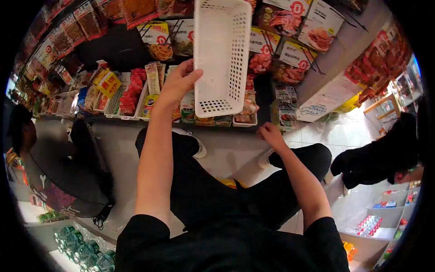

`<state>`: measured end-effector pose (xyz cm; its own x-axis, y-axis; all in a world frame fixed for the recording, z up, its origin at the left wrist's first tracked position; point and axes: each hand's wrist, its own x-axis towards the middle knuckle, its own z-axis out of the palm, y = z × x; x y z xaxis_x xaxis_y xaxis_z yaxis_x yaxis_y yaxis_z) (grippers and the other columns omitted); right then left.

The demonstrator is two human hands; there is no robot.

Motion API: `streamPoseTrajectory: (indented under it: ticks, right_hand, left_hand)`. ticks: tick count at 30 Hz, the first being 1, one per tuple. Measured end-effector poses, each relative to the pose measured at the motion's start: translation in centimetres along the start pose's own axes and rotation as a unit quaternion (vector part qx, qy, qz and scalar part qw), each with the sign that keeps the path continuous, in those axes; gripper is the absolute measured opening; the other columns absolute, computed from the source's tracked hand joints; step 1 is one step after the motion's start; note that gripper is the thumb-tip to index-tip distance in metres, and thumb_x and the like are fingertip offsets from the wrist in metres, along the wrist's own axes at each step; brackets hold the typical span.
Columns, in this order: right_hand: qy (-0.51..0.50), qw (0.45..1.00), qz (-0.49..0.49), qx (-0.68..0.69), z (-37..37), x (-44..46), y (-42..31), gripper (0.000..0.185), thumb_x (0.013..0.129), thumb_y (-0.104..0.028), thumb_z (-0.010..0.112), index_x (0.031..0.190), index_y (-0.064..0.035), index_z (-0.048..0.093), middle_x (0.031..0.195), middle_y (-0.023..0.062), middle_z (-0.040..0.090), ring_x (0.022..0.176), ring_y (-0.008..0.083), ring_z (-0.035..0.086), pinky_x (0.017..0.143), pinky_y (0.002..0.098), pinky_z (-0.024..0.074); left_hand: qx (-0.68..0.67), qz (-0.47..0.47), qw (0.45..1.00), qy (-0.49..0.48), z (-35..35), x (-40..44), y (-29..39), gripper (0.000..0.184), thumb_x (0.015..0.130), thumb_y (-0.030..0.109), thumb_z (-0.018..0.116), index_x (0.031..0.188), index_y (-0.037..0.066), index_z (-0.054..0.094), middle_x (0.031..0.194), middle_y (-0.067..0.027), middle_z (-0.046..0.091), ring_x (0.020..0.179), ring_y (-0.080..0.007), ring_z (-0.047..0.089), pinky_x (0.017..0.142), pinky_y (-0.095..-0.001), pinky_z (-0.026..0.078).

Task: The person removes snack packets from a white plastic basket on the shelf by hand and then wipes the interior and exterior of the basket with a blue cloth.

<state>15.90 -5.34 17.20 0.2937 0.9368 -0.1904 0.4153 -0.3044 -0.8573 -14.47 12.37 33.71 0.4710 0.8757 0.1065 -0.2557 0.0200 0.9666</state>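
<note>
My left hand (178, 83) grips the side of a white plastic basket (217, 59), thumb on the inside of its wall. The basket is held up and tilted, so I look into it; nothing lies inside, and its side and end are full of holes. My right hand (272, 135) is low by the shelf edge, near my right knee, its fingers loosely curled with nothing visible in them. Close to it a white basket of packaged food (245, 119) stands on the bottom shelf, partly hidden behind the raised basket.
Packaged snacks (128, 93) in white baskets line the low shelf, with hanging packets (294, 59) above. A person (63, 172) crouches at my left, and someone in dark trousers (378, 152) is at my right. Green bottles (84, 247) stand at the lower left.
</note>
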Motion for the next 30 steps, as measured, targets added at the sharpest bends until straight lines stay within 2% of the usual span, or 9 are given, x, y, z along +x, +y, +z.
streamPoseTrajectory:
  ticks: [1, 4, 6, 12, 20, 23, 26, 28, 30]
  right_hand:
    - [-0.007, 0.996, -0.029, -0.086, 0.6, 1.9, -0.3, 0.021, 0.081, -0.021, 0.057, 0.082, -0.0004, 0.056, 0.075, 0.0163, 0.062, 0.068, 0.0314, 0.060, 0.064, 0.0371, 0.0471]
    - [0.019, 0.981, -0.123, -0.146, 5.1, 6.0, -2.7, 0.025, 0.077, -0.023, 0.061, 0.086, 0.0004, 0.058, 0.080, 0.0210, 0.061, 0.075, 0.0357, 0.059, 0.069, 0.0414, 0.0473]
    - [-0.018, 0.955, -0.138, -0.261, 7.5, 8.6, -5.1, 0.029, 0.077, -0.023, 0.061, 0.094, 0.0004, 0.059, 0.094, 0.0218, 0.060, 0.089, 0.0353, 0.058, 0.079, 0.0428, 0.0465]
    - [-0.046, 0.927, -0.256, -0.272, 15.2, 15.8, -6.6, 0.052, 0.078, -0.028, 0.062, 0.121, -0.0034, 0.048, 0.116, 0.0211, 0.052, 0.104, 0.0344, 0.053, 0.091, 0.0421, 0.0425]
    - [-0.074, 0.920, -0.251, -0.293, 18.1, 19.8, -4.7, 0.050, 0.083, -0.032, 0.053, 0.123, -0.0041, 0.046, 0.119, 0.0173, 0.052, 0.108, 0.0322, 0.051, 0.094, 0.0425, 0.0402]
    - [-0.055, 0.959, -0.206, -0.185, 17.2, 20.1, -4.4, 0.049, 0.085, -0.033, 0.049, 0.124, -0.0044, 0.045, 0.121, 0.0159, 0.051, 0.110, 0.0314, 0.050, 0.095, 0.0427, 0.0393]
    - [-0.030, 0.990, -0.126, 0.056, 15.4, 20.7, -4.2, 0.048, 0.087, -0.034, 0.046, 0.125, -0.0047, 0.045, 0.122, 0.0145, 0.051, 0.111, 0.0305, 0.050, 0.096, 0.0428, 0.0385]
    - [-0.028, 0.951, -0.070, 0.299, 13.9, 20.8, -4.3, 0.048, 0.088, -0.035, 0.044, 0.125, -0.0048, 0.044, 0.123, 0.0136, 0.051, 0.112, 0.0300, 0.049, 0.097, 0.0429, 0.0379]
    - [-0.023, 0.865, -0.036, 0.500, 11.8, 20.0, -4.4, 0.048, 0.089, -0.036, 0.041, 0.126, -0.0050, 0.044, 0.123, 0.0127, 0.051, 0.113, 0.0294, 0.049, 0.097, 0.0431, 0.0373]
  left_hand:
    - [-0.004, -0.001, 1.000, 0.018, -0.7, -0.1, 0.2, 0.053, 0.083, 0.024, 0.062, 0.125, -0.001, 0.043, 0.108, -0.0088, 0.053, 0.099, -0.0156, 0.053, 0.085, -0.0286, 0.043]
    - [-0.007, -0.010, 0.997, 0.075, -2.6, -0.7, 0.7, 0.053, 0.085, 0.025, 0.059, 0.128, 0.000, 0.040, 0.116, -0.0104, 0.051, 0.104, -0.0181, 0.051, 0.087, -0.0330, 0.043]
    - [-0.032, -0.002, 0.996, 0.087, -4.3, -0.6, 0.3, 0.052, 0.085, 0.024, 0.057, 0.128, 0.001, 0.040, 0.118, -0.0107, 0.051, 0.106, -0.0195, 0.051, 0.089, -0.0338, 0.043]
    - [-0.082, -0.002, 0.990, 0.115, -4.6, -0.3, 0.6, 0.050, 0.086, 0.022, 0.055, 0.127, -0.001, 0.040, 0.121, -0.0115, 0.049, 0.109, -0.0214, 0.050, 0.092, -0.0353, 0.042]
    - [-0.103, -0.003, 0.991, 0.080, -2.2, 1.0, 0.6, 0.063, 0.082, 0.026, 0.063, 0.130, -0.004, 0.035, 0.121, -0.0136, 0.048, 0.109, -0.0210, 0.050, 0.090, -0.0346, 0.043]
    - [-0.107, -0.007, 0.992, 0.071, -1.6, 1.2, 0.9, 0.067, 0.081, 0.026, 0.064, 0.131, -0.004, 0.032, 0.124, -0.0142, 0.047, 0.113, -0.0221, 0.048, 0.093, -0.0355, 0.042]
    - [-0.118, 0.007, 0.991, 0.059, -1.3, 1.3, 0.8, 0.069, 0.081, 0.026, 0.063, 0.132, -0.005, 0.030, 0.126, -0.0146, 0.045, 0.114, -0.0227, 0.047, 0.094, -0.0361, 0.041]
    - [-0.123, -0.003, 0.991, 0.058, -1.0, 1.0, 1.0, 0.069, 0.081, 0.026, 0.064, 0.133, -0.005, 0.029, 0.127, -0.0150, 0.045, 0.115, -0.0230, 0.047, 0.094, -0.0365, 0.041]
    - [-0.115, -0.012, 0.991, 0.062, -0.8, 0.8, 1.0, 0.069, 0.081, 0.026, 0.063, 0.133, -0.005, 0.029, 0.127, -0.0155, 0.044, 0.116, -0.0233, 0.046, 0.095, -0.0369, 0.040]
